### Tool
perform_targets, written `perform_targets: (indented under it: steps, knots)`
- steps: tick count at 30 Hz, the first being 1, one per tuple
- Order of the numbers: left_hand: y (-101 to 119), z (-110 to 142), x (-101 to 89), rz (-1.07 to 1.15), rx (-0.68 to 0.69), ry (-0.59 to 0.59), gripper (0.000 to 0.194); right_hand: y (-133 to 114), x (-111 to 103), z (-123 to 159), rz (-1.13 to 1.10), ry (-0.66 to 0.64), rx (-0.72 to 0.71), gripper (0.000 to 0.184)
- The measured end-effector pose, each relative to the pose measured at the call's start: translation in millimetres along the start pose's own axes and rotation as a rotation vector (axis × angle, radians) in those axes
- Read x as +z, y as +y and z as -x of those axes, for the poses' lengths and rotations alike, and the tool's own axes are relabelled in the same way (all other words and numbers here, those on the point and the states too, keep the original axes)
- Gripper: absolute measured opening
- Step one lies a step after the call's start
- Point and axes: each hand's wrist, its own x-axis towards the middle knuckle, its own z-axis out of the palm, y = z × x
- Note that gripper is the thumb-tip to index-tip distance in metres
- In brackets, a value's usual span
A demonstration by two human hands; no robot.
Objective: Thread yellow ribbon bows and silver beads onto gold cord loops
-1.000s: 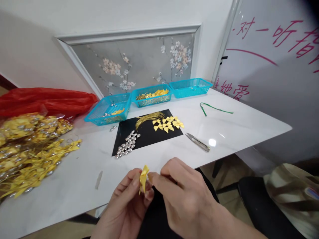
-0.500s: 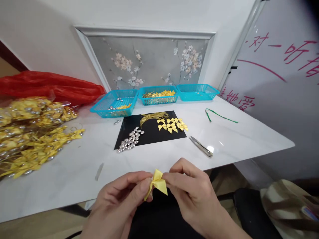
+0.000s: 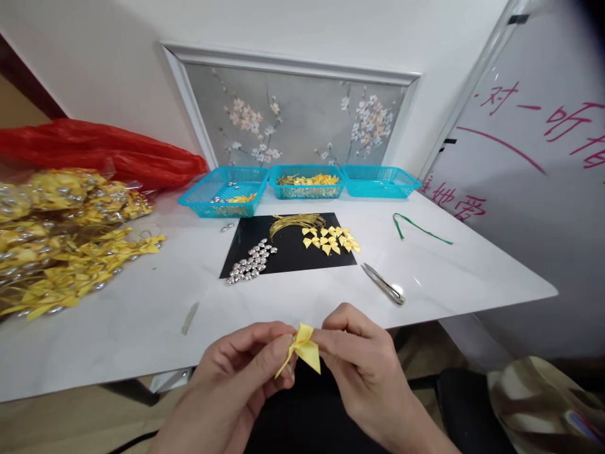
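A yellow ribbon bow [image 3: 306, 352] is held between my two hands, just in front of the table's near edge. My left hand [image 3: 246, 372] pinches its left side between thumb and fingers. On the bow's right side, my right hand [image 3: 362, 359] is closed with its fingertips on the ribbon; part of the bow is hidden behind them. Beyond the hands lies a black mat [image 3: 293, 258] bearing silver beads [image 3: 253, 261], gold cords [image 3: 297, 222] and several more yellow bows [image 3: 331, 239]. Right of the mat are small metal thread snips [image 3: 384, 285].
Three blue baskets [image 3: 227, 205] line the back of the white table [image 3: 449, 277]. Bagged yellow bows with silver beads [image 3: 80, 252] pile up at left, before a red bag [image 3: 118, 151]. A green tie [image 3: 420, 230] lies at right. A whiteboard [image 3: 529, 208] stands beyond.
The view has shifted slightly. Both hands keep their hold on the bow, which is turned a little, with its loop and tail showing slightly differently.
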Motion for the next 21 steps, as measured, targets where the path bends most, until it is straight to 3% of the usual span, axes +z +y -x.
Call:
perform_targets:
  steps: [12,21]
  knots:
    - [-0.4,-1.7,-2.7,0.083,-0.111,-0.086,0.021,2.8,-2.1,-5.6,0.104,0.009,-0.122,0.038]
    - [-2.3,-0.6,-4.1,0.044,-0.059,-0.055,0.022,2.3,-2.0,-3.7,0.148,-0.003,-0.123,0.039]
